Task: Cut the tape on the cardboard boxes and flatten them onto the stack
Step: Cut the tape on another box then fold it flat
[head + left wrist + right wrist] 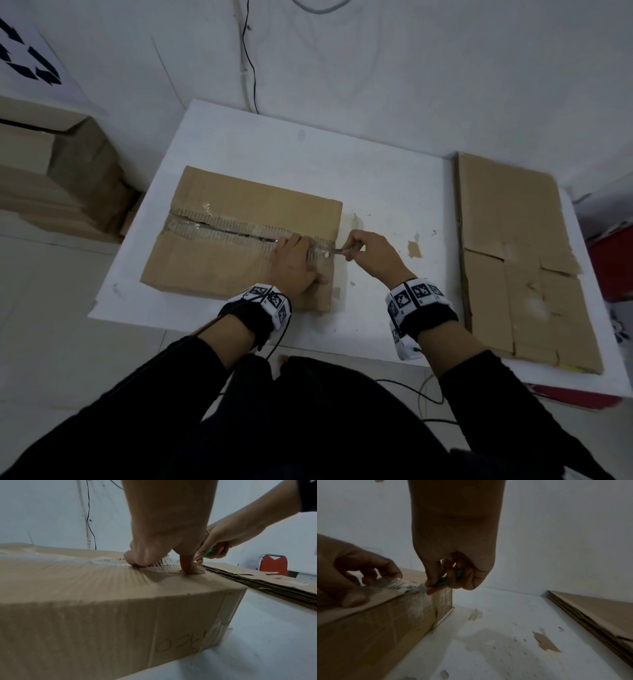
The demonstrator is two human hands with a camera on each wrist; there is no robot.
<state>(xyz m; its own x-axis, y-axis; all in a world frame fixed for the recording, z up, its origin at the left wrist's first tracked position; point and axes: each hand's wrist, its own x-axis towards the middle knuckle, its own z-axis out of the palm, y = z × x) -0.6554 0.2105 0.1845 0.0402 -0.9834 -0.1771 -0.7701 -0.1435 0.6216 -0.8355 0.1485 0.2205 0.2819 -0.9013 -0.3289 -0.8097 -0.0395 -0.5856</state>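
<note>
Top tape (239, 228) slit nearly through; right hand (371, 255) pinches cutter (448, 579) at box (219, 260) edge, left hand (294, 265) presses flap; flattening, stacking remain.

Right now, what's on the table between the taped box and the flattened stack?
Head view: bare white table between box and flattened stack, apart from small cardboard scraps.

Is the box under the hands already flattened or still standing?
Still standing: the box shows a full side wall above the table.
</note>
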